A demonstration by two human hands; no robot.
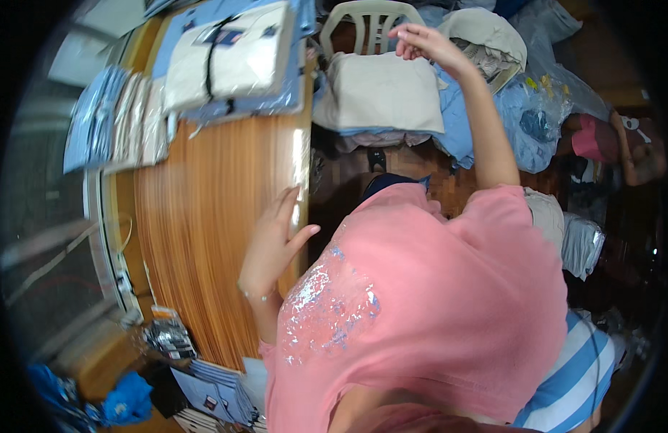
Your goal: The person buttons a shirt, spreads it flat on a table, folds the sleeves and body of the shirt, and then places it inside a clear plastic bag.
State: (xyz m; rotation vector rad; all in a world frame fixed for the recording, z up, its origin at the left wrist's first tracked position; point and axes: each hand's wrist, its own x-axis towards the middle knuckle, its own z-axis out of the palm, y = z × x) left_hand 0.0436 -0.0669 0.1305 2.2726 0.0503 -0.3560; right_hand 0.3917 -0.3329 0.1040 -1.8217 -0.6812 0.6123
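Note:
My left hand (276,238) hovers at the right edge of a wood-grain table (204,216), its fingers apart and nothing in them. Whether it touches the tabletop I cannot tell. Stretched far forward, my right hand (424,43) has its fingers loosely bent, and no object shows in it. It is over the far edge of a folded cream cloth pile (384,90), in front of a white plastic chair (370,18). A gap separates the hand from a round bundle of cream cloth (486,36) on its right.
Plastic-wrapped cream garments (240,54) with a black strap lie at the table's far end. Blue and beige packs (117,119) stand left of them. Blue packed shirts (215,390) sit near the bottom. Another person's arm (626,148) shows at far right. A blue-striped cushion (572,372) is at lower right.

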